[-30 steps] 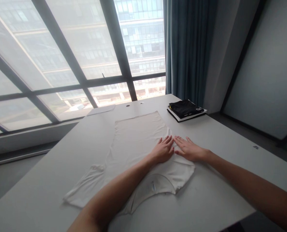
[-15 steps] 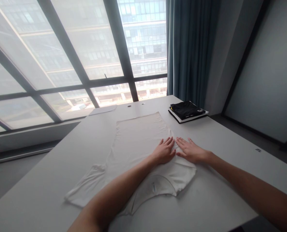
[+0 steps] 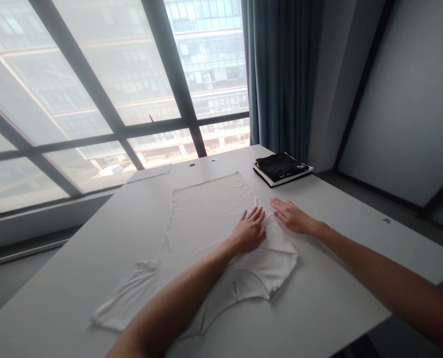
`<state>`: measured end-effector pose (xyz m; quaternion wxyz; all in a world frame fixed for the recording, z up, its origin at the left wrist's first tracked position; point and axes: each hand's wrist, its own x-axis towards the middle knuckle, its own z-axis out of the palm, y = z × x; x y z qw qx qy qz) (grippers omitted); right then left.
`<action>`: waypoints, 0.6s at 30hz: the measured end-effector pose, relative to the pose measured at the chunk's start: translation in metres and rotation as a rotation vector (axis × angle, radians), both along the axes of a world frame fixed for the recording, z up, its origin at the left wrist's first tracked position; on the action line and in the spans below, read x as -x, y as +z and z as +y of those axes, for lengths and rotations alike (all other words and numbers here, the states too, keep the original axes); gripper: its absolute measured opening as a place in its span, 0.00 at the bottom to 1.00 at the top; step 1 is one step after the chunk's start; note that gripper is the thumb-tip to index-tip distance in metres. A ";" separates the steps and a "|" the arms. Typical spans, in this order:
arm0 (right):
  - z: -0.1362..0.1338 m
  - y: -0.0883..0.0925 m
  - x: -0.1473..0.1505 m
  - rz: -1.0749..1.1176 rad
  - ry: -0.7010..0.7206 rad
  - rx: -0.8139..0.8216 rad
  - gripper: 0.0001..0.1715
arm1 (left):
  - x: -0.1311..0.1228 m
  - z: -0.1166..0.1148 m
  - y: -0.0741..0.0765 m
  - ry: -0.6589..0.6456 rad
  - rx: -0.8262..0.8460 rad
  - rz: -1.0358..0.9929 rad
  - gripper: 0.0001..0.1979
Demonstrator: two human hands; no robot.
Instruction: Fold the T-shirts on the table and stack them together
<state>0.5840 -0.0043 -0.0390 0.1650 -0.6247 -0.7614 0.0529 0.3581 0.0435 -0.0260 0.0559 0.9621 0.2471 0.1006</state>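
A white T-shirt [image 3: 206,214] lies spread on the white table, its neckline toward me and its hem toward the window. One sleeve reaches out to the left; the right side near the other sleeve is wrinkled. My left hand [image 3: 248,230] rests flat on the shirt near its right edge, fingers stretched out. Just to the right, my right hand [image 3: 292,217] is held flat with its fingers extended, at or just past the shirt's edge. Whether it touches the fabric I cannot tell. My left forearm covers part of the shirt's middle and collar.
At the back right of the table [image 3: 341,258] sits a stack of folded clothes [image 3: 283,168], black on top with white beneath. A pale flat sheet [image 3: 150,172] lies at the back left. Beyond are large windows and a blue curtain [image 3: 281,74].
My right hand has moved away from the left one, rightward off the shirt's side edge. The left hand stays flat on the shirt. The whole view has shifted slightly.
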 end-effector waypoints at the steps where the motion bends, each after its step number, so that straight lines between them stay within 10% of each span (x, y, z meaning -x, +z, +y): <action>1: 0.000 -0.001 0.001 0.005 0.009 0.013 0.35 | 0.000 -0.005 0.007 -0.009 -0.012 -0.055 0.26; 7: 0.001 -0.005 0.003 0.045 0.146 0.116 0.34 | -0.001 -0.053 0.037 -0.437 0.213 -0.069 0.23; 18: 0.000 -0.005 0.005 0.009 0.129 0.088 0.34 | 0.001 -0.078 0.009 -0.693 0.167 0.105 0.39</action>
